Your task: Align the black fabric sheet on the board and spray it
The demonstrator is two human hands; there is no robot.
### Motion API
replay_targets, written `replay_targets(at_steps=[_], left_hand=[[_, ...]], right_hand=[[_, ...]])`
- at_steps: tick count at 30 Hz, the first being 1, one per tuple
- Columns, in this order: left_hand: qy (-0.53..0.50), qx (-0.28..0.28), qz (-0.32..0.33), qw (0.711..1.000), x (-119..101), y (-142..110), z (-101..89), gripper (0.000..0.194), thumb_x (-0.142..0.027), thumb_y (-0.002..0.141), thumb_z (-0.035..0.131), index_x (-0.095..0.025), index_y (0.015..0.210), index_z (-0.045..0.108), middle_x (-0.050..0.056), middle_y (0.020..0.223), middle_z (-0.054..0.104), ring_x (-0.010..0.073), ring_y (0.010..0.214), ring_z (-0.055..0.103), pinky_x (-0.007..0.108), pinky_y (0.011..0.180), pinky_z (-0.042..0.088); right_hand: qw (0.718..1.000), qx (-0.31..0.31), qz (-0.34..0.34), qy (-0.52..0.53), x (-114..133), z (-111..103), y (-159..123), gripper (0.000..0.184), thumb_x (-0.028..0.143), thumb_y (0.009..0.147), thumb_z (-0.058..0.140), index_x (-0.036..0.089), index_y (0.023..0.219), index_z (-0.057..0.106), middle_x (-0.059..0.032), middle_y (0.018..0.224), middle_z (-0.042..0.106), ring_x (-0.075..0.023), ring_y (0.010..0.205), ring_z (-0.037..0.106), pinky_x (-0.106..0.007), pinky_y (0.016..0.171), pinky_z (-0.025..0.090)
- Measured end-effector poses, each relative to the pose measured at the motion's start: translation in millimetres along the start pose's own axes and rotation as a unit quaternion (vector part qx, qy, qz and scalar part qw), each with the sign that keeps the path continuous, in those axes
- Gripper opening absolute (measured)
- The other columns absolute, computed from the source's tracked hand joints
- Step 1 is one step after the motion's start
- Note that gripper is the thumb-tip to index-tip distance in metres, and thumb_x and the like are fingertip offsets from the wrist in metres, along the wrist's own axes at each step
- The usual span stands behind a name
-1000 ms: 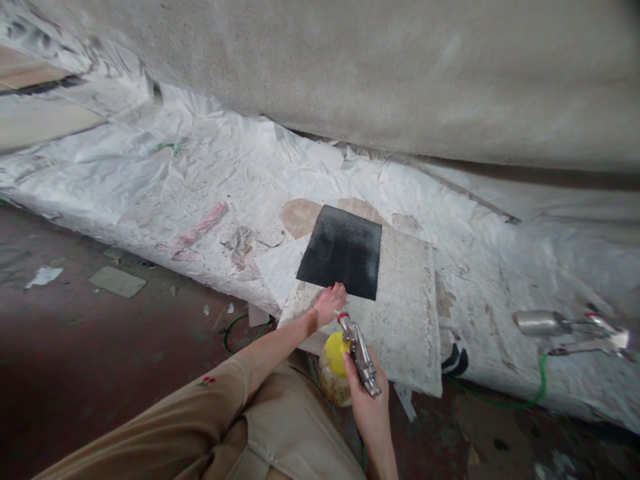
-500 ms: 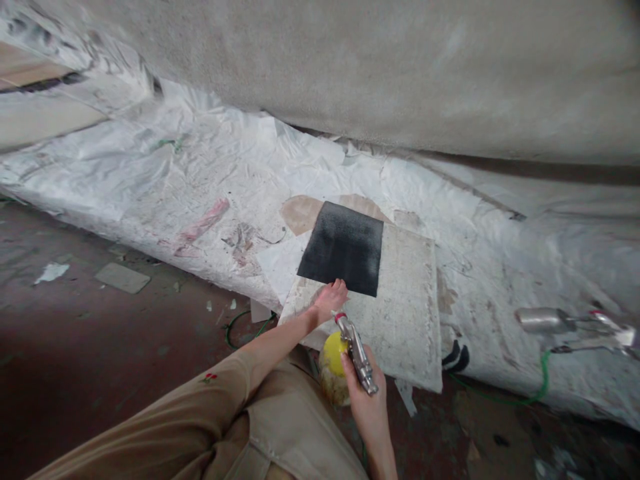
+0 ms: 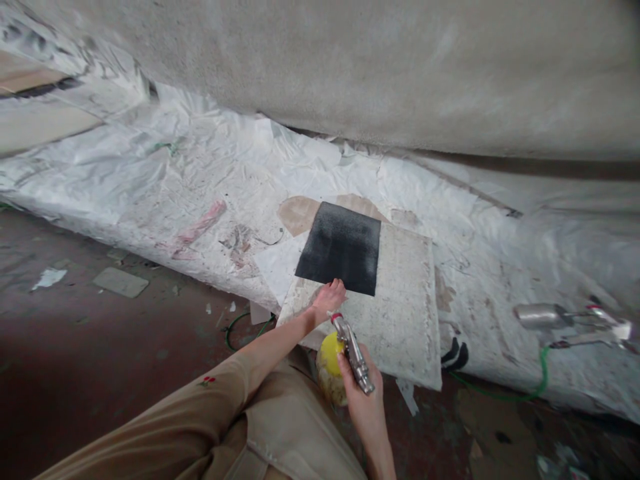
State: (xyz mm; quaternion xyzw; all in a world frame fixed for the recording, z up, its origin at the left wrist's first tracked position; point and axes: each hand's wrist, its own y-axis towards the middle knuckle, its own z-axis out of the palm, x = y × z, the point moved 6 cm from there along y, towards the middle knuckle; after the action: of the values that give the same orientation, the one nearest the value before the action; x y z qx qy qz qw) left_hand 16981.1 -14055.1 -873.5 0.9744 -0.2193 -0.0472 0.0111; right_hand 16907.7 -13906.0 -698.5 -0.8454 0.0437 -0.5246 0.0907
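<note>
My right hand (image 3: 364, 383) is wrapped around a metal spray gun (image 3: 351, 347) with a red ring near its nozzle, pointing up and left. Just beneath the gun shows a paint-stained pot with a yellow top (image 3: 331, 357); how it joins the gun is hidden. My left hand (image 3: 330, 295) has its fingers curled at the near edge of a black square sheet (image 3: 343, 250), seemingly pinching it. That sheet is darkest in the middle and greyer toward its far edge. It lies partly on a rough, whitish board (image 3: 407, 313).
Wrinkled white plastic sheeting (image 3: 225, 160) covers the low surface below a grey wall (image 3: 400, 73). At right lies a second spray gun (image 3: 595, 327) with a metal cup and a green hose (image 3: 543, 377). Scraps and a flat grey piece (image 3: 121, 282) lie on the reddish floor.
The view has shifted very slightly. Both hands, the spray gun and the black sheet keep nearly the same places relative to each other.
</note>
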Motion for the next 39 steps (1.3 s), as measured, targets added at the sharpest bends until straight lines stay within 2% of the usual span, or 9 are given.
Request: replay_targets(at_steps=[9,16,23,28,39], left_hand=[[-0.003,-0.005,0.003,1.000,0,-4,-3.9,0.040,-0.031,0.098,0.039,-0.006,0.126,0.054,0.019,0.135,0.050,0.0305,0.127,0.042,0.039,0.094,0.045],[-0.004,-0.002,0.001,1.000,0,-5,-3.4,0.041,-0.030,0.098,0.039,-0.005,0.126,0.054,0.020,0.135,0.050,0.0304,0.127,0.043,0.039,0.095,0.045],[-0.008,-0.002,-0.002,1.000,1,-5,-5.6,0.040,-0.031,0.098,0.040,-0.006,0.126,0.053,0.020,0.134,0.050,0.0294,0.127,0.043,0.038,0.093,0.046],[-0.010,0.001,0.000,1.000,0,-5,-5.8,0.041,-0.030,0.099,0.038,-0.005,0.127,0.052,0.020,0.135,0.049,0.0300,0.128,0.041,0.039,0.094,0.046],[-0.014,0.020,-0.003,1.000,2,-2,-6.6,0.043,-0.032,0.099,0.038,-0.005,0.128,0.053,0.020,0.137,0.049,0.0305,0.128,0.042,0.040,0.096,0.045]], right_hand=[[0.998,-0.066,-0.019,0.002,-6,-11,8,0.030,0.042,0.086,0.059,0.017,0.102,0.064,-0.0065,0.093,0.066,-0.0205,0.084,0.059,-0.030,0.074,0.048],[0.997,-0.073,-0.026,0.000,0,-8,8,0.026,0.040,0.087,0.058,0.017,0.098,0.064,-0.0053,0.087,0.065,-0.0192,0.078,0.059,-0.031,0.072,0.049],[0.997,-0.064,-0.046,0.001,4,1,12,0.027,0.039,0.087,0.058,0.018,0.101,0.065,-0.0059,0.091,0.066,-0.0190,0.079,0.059,-0.031,0.072,0.049],[0.997,-0.072,-0.025,0.010,-2,-5,10,0.026,0.039,0.087,0.058,0.017,0.099,0.065,-0.0055,0.088,0.066,-0.0187,0.078,0.060,-0.030,0.073,0.049],[0.992,-0.121,0.014,0.027,-22,-24,3,0.034,0.042,0.084,0.060,0.015,0.104,0.065,-0.0087,0.095,0.068,-0.0212,0.086,0.062,-0.033,0.079,0.050]])
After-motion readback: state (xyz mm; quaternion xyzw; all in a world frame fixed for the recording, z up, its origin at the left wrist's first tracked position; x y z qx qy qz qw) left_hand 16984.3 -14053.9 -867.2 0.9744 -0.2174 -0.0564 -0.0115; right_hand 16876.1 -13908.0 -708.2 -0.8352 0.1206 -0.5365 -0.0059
